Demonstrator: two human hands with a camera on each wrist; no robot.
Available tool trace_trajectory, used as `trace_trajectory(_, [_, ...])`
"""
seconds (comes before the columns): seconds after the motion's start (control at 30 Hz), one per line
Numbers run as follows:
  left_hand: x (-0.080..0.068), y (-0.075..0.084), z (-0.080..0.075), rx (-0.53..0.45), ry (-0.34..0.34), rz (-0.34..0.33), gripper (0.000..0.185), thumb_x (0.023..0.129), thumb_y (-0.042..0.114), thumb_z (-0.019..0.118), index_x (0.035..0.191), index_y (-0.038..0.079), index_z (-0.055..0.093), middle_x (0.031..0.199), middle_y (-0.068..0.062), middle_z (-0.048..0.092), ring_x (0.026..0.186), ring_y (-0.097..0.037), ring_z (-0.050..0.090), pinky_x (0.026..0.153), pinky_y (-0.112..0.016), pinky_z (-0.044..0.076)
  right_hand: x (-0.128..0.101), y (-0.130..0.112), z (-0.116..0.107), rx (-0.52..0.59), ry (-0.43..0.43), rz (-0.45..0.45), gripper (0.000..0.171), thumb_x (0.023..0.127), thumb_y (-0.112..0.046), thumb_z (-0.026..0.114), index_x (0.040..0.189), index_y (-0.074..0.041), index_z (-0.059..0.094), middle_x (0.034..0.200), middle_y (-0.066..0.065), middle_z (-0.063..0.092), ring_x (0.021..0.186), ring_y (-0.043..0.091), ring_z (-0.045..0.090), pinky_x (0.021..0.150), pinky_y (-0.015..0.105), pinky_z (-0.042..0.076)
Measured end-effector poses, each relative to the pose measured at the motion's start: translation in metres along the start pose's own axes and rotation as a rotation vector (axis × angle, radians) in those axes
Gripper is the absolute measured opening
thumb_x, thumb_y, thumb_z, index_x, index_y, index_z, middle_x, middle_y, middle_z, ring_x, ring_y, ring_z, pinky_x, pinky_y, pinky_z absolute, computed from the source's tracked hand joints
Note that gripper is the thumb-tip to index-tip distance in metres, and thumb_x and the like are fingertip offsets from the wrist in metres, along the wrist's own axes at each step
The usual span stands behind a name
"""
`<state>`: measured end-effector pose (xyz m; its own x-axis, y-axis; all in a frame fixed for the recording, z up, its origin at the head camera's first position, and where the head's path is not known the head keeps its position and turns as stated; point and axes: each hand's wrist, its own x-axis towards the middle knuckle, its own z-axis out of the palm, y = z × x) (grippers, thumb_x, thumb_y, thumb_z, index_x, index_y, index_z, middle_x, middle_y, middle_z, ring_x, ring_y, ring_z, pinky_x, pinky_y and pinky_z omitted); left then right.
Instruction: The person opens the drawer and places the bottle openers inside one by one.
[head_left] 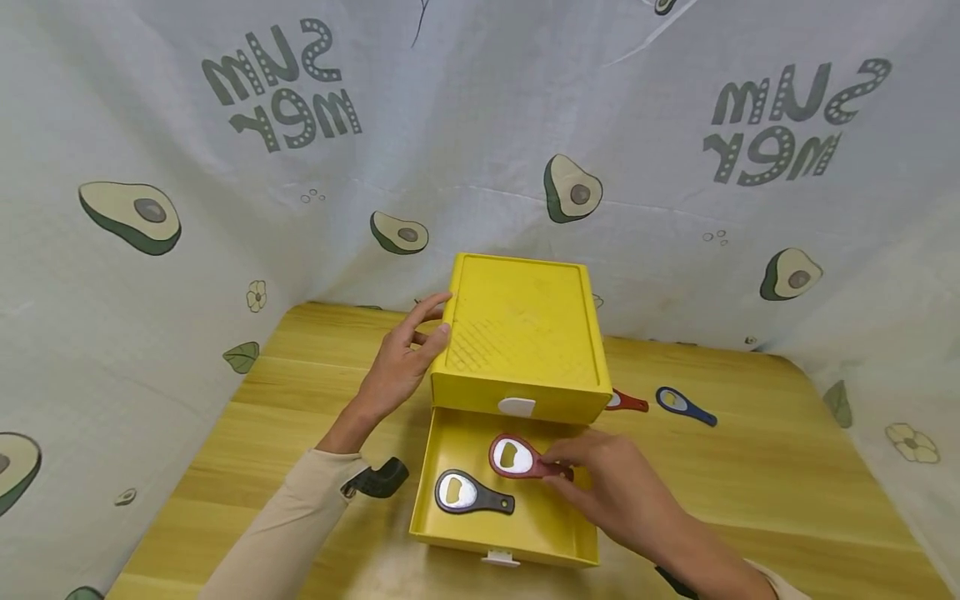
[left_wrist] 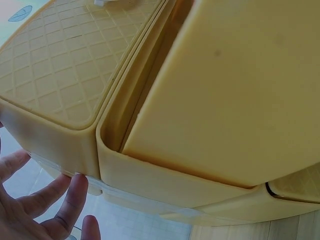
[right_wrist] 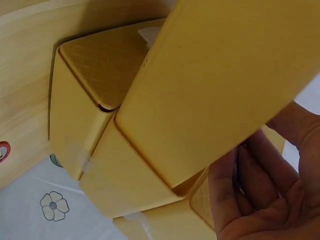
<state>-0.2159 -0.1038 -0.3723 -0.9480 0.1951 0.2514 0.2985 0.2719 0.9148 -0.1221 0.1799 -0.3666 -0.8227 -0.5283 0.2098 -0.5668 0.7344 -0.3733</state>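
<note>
Red opener pinched by right hand; left hand flat against yellow box.

Four bottle openers show in the head view: two lie inside the open yellow drawer, a red one near its centre and a black one at about eight o'clock from it, and two lie on the wooden table at roughly three o'clock of the box, a second red opener partly hidden by the box and a blue one just beyond it. There is one yellow drawer box with one drawer pulled out. Two hands are in view, the left hand at nine o'clock of the box and the right hand at the drawer's four o'clock.
</note>
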Motion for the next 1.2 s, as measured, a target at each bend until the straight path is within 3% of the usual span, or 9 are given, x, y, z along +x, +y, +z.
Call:
trace_trajectory(0.33, [0.0, 0.001, -0.001, -0.001, -0.001, 0.006, 0.049, 0.105, 0.031, 0.05, 0.154, 0.029, 0.04, 0.148, -0.013, 0.047, 0.1, -0.031, 0.058, 0.076, -0.037, 0.05, 0.003, -0.005, 0.013, -0.172, 0.032, -0.02, 0.015, 0.078, -0.016, 0.086, 0.087, -0.021, 0.076, 0.077, -0.019, 0.064, 0.073, 0.001, 0.05, 0.065, 0.021, 0.048])
trace_trajectory(0.63, [-0.001, 0.001, -0.001, -0.003, 0.006, 0.006, 0.049, 0.105, 0.031, 0.05, 0.153, 0.029, 0.04, 0.147, -0.012, 0.048, 0.098, -0.03, 0.059, 0.074, -0.036, 0.051, 0.001, -0.004, 0.012, -0.214, 0.084, -0.077, 0.018, 0.077, -0.014, 0.087, 0.09, -0.018, 0.075, 0.086, -0.012, 0.07, 0.085, 0.007, 0.059, 0.074, 0.029, 0.055])
trace_trajectory(0.83, [-0.001, 0.001, -0.001, 0.004, 0.01, 0.007, 0.049, 0.105, 0.031, 0.05, 0.153, 0.029, 0.04, 0.146, -0.012, 0.05, 0.098, -0.03, 0.06, 0.074, -0.036, 0.052, -0.016, -0.01, 0.002, -0.12, 0.223, -0.108, 0.026, 0.071, -0.014, 0.091, 0.091, -0.024, 0.076, 0.087, -0.017, 0.071, 0.081, -0.001, 0.061, 0.07, 0.022, 0.055])
trace_trajectory(0.97, [-0.001, 0.0, -0.001, 0.003, 0.008, 0.008, 0.049, 0.105, 0.031, 0.05, 0.153, 0.028, 0.041, 0.146, -0.013, 0.049, 0.099, -0.03, 0.06, 0.075, -0.038, 0.052, -0.033, -0.018, -0.003, -0.062, 0.237, -0.099, 0.035, 0.067, -0.014, 0.092, 0.097, -0.026, 0.077, 0.086, -0.019, 0.07, 0.075, -0.004, 0.06, 0.066, 0.017, 0.053])
trace_trajectory(1.2, [-0.001, 0.001, -0.001, -0.005, 0.008, 0.009, 0.05, 0.105, 0.031, 0.05, 0.154, 0.028, 0.04, 0.146, -0.013, 0.049, 0.098, -0.03, 0.059, 0.075, -0.037, 0.051, -0.061, -0.033, 0.014, -0.004, 0.296, -0.153, 0.016, 0.078, -0.03, 0.087, 0.087, -0.028, 0.074, 0.077, -0.022, 0.065, 0.065, -0.01, 0.05, 0.058, 0.005, 0.04])
